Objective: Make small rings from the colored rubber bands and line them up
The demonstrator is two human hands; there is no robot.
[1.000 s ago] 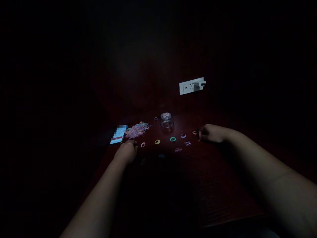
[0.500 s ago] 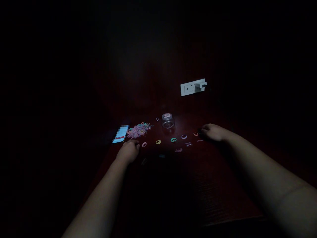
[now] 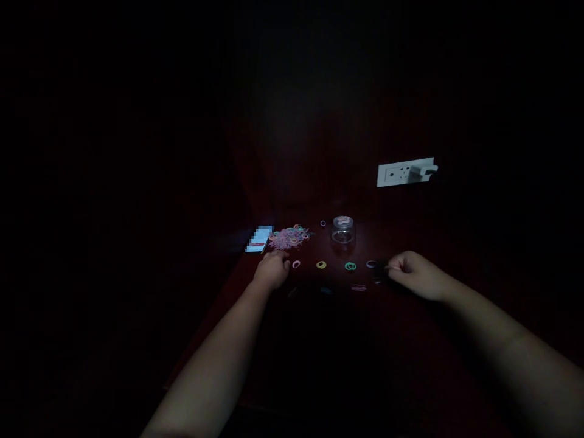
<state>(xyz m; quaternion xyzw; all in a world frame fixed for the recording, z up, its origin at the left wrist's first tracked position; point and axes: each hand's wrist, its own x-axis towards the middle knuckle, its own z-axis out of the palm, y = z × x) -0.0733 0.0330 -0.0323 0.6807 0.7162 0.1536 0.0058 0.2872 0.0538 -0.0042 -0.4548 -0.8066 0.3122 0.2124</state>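
A nearly black room closes in on a dim, dark-red wall (image 3: 296, 140), with a glossy dark-red table (image 3: 410, 347) against it whose near edge is lost in shadow. Two bare hands rest over it. The left hand (image 3: 274, 271) lies low by the left edge, fingers loosely bent, probably for support; whether anything is under them I cannot tell. The right hand (image 3: 414, 275) is at the row's right end, thumb and fingers curled narrowly together as though for a fine pinch; its fingertips are too dark to show what, if anything, they hold, and it blocks the view of the table behind it. On the wall, a white rectangular socket plate (image 3: 392, 175) carries a white plug (image 3: 423, 170). A clear, round, lidded jar (image 3: 343, 236) stands upright near the far edge, seemingly kept back from the hands. Near the far left corner lies a flat, bright-screened phone (image 3: 258, 240), with a tangled multicoloured heap of thin bands (image 3: 289, 238) just beside it, within the left hand's reach. Across the middle run a pink ring (image 3: 296, 264), yellow rings (image 3: 322, 265), green rings (image 3: 350, 266) and a lilac ring (image 3: 371, 264), apparently spaced so colours keep apart. Nearer the front lie thin pink strands (image 3: 358, 288) and a faint teal bundle (image 3: 325, 291); a small purple ring (image 3: 323, 223) sits alone left of the jar.
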